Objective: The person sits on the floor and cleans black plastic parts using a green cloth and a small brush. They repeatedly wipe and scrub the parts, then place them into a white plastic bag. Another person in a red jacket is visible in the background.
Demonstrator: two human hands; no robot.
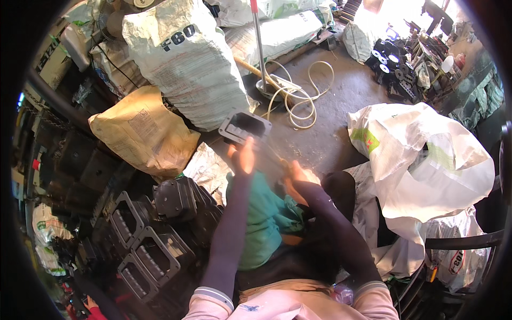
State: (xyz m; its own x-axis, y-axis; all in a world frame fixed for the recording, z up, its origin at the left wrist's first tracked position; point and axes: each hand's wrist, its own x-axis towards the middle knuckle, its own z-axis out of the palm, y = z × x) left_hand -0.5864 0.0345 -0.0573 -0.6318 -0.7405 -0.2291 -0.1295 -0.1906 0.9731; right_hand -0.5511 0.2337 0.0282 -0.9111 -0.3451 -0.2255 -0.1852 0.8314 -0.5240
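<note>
Head view: left grip (244,157) holds an open-faced black housing (247,126), ribbed inside; right grip (300,178), I cannot tell

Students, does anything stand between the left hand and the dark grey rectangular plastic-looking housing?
Nothing visible does: the left hand meets the dark grey rectangular housing at its near edge. Toward the right hand, blur hides detail.

White glare is flooding in far ahead and right of the grip, bleaching details there. Right of the grip, the large white woven sack (410,186) is shining brightly; left of it, the stacked black rectangular housings (173,200) are sinking into shadow. The bare left hand (243,157) and bare right hand (302,179) are blurring. Fisheye distortion is bending the outer edges into a black rim.
</note>
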